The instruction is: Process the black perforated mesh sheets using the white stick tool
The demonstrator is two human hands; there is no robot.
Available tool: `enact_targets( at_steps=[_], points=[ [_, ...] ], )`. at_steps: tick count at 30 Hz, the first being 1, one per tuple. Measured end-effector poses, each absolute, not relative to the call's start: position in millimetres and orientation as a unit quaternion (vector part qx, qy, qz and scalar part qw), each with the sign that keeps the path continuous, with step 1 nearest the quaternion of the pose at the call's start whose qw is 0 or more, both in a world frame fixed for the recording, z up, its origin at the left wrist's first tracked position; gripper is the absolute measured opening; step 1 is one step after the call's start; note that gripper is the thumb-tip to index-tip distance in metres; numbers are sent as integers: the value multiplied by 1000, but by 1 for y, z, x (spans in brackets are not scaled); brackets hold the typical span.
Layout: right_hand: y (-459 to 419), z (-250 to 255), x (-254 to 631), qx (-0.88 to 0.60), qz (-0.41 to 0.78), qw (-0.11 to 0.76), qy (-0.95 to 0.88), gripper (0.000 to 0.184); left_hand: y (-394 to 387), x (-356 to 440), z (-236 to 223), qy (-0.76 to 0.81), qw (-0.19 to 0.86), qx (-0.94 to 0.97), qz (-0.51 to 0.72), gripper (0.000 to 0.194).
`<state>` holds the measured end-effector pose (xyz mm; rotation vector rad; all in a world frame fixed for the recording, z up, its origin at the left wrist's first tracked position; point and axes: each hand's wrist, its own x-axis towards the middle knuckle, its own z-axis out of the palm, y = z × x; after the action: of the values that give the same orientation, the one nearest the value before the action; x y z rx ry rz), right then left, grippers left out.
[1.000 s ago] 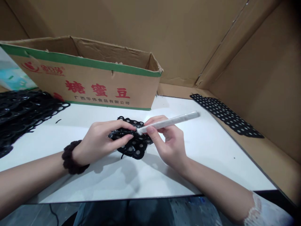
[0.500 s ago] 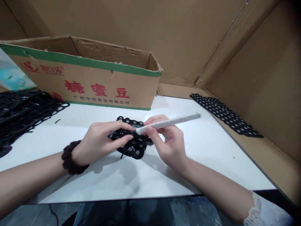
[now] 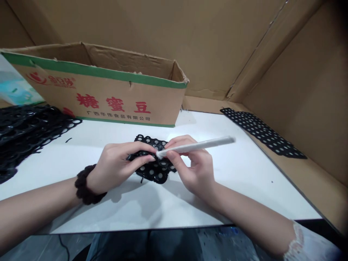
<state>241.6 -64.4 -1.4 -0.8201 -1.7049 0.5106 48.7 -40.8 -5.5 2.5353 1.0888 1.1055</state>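
Observation:
My left hand (image 3: 115, 165) pinches a small black piece with rows of round pale spots (image 3: 153, 173) between thumb and index finger. A dark fuzzy band circles that wrist. With thumb and fingers closed, my right hand (image 3: 199, 166) grips a slim whitish stick (image 3: 201, 145). Its frayed white tip touches the black piece between my two hands, and its other end points right. Part of the black piece is folded up, and my fingers cover some of it. I cannot tell whether the right fingers also hold its edge.
Behind my hands stands an open cardboard box (image 3: 116, 99) with a green rim and red characters. A heap of black ring-patterned sheets (image 3: 29, 130) lies left. At the right edge lies a black spotted sheet (image 3: 261, 132). Cardboard walls (image 3: 206, 47) enclose the white table (image 3: 239, 181).
The stick's far end has dipped slightly and moved a little right. Its tip stays at the black piece. Both hands keep their grips, and the view has shifted slightly.

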Motion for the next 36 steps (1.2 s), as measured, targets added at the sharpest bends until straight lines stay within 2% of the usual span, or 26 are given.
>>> enact_targets(
  at_steps=[8,16,21,25,31,36],
  points=[
    [-62,-9,238,-321,184,555,-745,8,-47,50,-11,381,66,842,376,12],
    [-55,-6,242,-376,348,561,-650,12,-36,47,-5,355,90,864,344,17],
    [-50,-4,245,-382,397,581,-599,17,-32,45,-4,367,117,860,335,17],
    [-49,-2,248,-397,399,604,-564,21,-30,43,-4,384,148,845,341,16],
    [-50,-4,247,-401,391,566,-605,21,-30,45,-5,374,190,844,334,16],
    [-51,-5,246,-384,396,565,-613,18,-34,45,-3,361,164,861,317,23]
  ],
)
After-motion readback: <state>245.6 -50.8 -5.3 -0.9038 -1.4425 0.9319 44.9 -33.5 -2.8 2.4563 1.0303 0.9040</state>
